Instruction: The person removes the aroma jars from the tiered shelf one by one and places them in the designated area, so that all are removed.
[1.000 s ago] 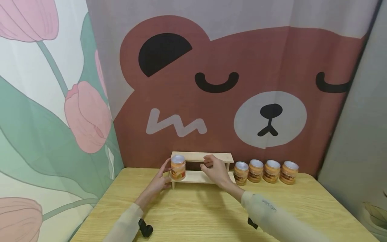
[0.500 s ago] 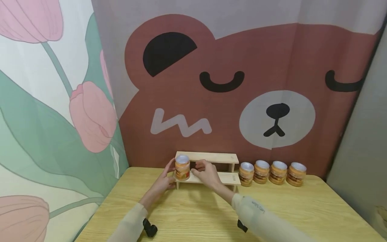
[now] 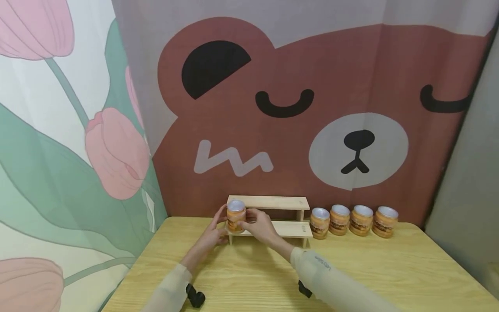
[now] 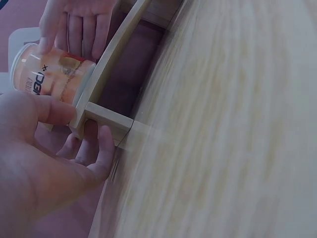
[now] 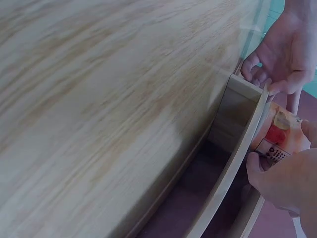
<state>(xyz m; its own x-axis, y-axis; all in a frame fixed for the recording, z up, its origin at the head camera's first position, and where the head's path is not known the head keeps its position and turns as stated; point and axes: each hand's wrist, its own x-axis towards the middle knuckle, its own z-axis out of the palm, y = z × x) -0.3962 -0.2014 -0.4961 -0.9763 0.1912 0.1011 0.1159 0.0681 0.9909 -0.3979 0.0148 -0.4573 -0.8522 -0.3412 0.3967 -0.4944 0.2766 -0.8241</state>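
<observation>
An orange-labelled jar point(image 3: 236, 216) with a silvery lid stands upright at the left end of the lower step of a small wooden two-tier shelf point(image 3: 269, 202). My right hand point(image 3: 262, 226) grips the jar from its right side, with the thumb in front and the fingers reaching behind. At the shelf's left end is my left hand point(image 3: 210, 232). Its thumb point(image 4: 57, 110) lies at the board's corner against the base of the jar, while other fingers curl below beside the shelf leg point(image 4: 110, 119).
To the right of the shelf several similar jars point(image 3: 360, 221) form a row on the light wood table point(image 3: 249, 273). Close behind hangs a curtain point(image 3: 288, 143) with a bear print, and a tulip-print curtain point(image 3: 117, 156) is on the left.
My right hand has moved left from over the shelf's middle to the jar and now holds its right side. The left hand stays at the shelf's left end.
</observation>
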